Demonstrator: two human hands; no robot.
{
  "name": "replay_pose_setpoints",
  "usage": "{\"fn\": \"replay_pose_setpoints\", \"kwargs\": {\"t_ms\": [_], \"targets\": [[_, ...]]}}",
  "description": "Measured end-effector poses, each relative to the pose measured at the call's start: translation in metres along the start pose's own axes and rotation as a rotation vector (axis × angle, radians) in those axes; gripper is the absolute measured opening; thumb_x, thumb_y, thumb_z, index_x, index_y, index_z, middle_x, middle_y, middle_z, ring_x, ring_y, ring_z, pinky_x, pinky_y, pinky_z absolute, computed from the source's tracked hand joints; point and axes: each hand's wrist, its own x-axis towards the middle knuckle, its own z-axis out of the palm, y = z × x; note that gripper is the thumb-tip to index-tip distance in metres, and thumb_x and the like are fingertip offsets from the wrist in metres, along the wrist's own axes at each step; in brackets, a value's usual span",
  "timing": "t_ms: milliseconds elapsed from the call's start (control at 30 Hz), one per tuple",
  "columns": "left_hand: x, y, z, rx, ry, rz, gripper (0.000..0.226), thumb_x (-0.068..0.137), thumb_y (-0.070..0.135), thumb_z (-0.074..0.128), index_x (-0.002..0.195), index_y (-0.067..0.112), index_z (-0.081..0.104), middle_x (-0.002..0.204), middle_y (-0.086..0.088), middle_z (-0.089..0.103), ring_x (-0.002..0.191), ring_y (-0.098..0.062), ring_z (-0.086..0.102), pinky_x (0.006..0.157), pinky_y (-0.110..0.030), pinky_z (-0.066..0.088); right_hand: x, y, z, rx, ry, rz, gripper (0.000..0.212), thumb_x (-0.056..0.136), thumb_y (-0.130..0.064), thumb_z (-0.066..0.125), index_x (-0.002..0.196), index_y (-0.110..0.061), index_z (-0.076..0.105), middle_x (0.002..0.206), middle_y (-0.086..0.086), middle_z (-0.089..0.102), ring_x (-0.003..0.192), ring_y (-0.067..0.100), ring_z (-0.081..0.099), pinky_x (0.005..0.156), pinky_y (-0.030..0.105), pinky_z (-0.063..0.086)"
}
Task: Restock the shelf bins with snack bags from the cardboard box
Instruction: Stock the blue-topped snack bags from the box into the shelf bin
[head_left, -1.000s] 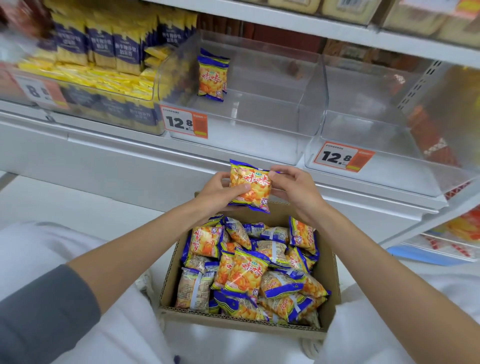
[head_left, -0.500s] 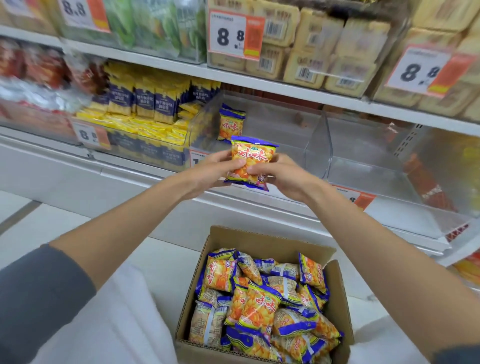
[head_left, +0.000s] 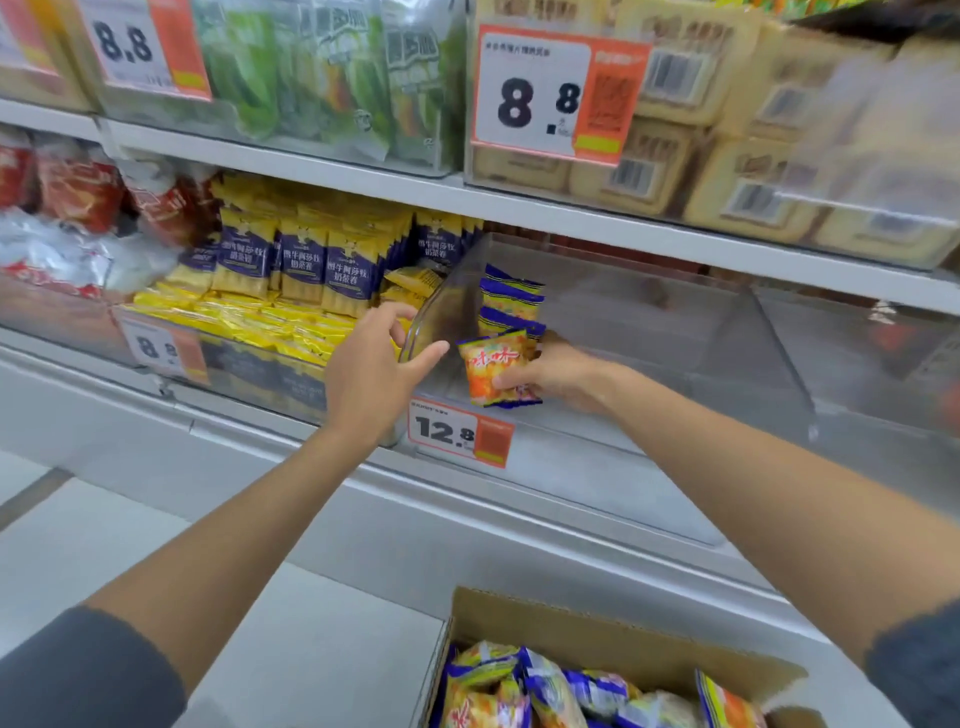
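Note:
My right hand (head_left: 558, 376) grips an orange and blue snack bag (head_left: 491, 371) and holds it inside the clear shelf bin (head_left: 649, 338), just over the bin's front wall. Behind it, a few matching snack bags (head_left: 511, 301) stand upright against the bin's left wall. My left hand (head_left: 371, 371) hovers with relaxed fingers at the bin's front left corner and holds nothing. The cardboard box (head_left: 613, 654) sits at the bottom of the view, with several more snack bags (head_left: 545, 691) in it.
A 12.8 price tag (head_left: 460, 431) hangs on the bin's front. To the left is a bin of yellow and blue packets (head_left: 301, 270); to the right is another clear bin (head_left: 857, 364). The shelf above (head_left: 571, 218) carries green and beige packs.
Both hands lifted the snack bag from above the box up to the shelf. My left hand has let go; my right hand alone now holds the bag inside the bin.

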Motion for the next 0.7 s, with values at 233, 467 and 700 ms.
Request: {"fn": "replay_pose_setpoints", "kwargs": {"t_ms": [233, 467, 700], "targets": [[0.0, -0.003, 0.003, 0.004, 0.018, -0.006, 0.039, 0.083, 0.051, 0.067, 0.114, 0.029, 0.058, 0.085, 0.007, 0.054, 0.062, -0.01, 0.047, 0.053, -0.031, 0.041, 0.028, 0.008, 0.019, -0.004, 0.137, -0.029, 0.078, 0.061, -0.006, 0.089, 0.124, -0.013, 0.044, 0.121, 0.004, 0.061, 0.112, 0.022, 0.06, 0.095, 0.043, 0.052], [-0.001, -0.004, 0.002, -0.004, 0.024, 0.001, 0.036, 0.086, 0.049, 0.065, 0.115, 0.029, 0.058, 0.083, 0.007, 0.055, 0.059, -0.01, 0.047, 0.052, -0.033, 0.041, 0.022, 0.009, 0.02, -0.087, 0.22, 0.035, 0.097, 0.066, -0.015, 0.088, 0.139, -0.016, 0.023, 0.127, 0.004, 0.053, 0.119, 0.025, 0.055, 0.098, 0.039, 0.05], [-0.002, -0.004, 0.002, 0.0, 0.029, 0.009, 0.031, 0.087, 0.046, 0.065, 0.112, 0.03, 0.058, 0.081, 0.008, 0.056, 0.06, -0.006, 0.048, 0.052, -0.031, 0.041, 0.025, 0.01, 0.024, -0.057, 0.246, 0.039, 0.101, 0.069, -0.017, 0.086, 0.143, -0.016, 0.018, 0.134, 0.006, 0.052, 0.121, 0.025, 0.054, 0.094, 0.036, 0.048]]}}
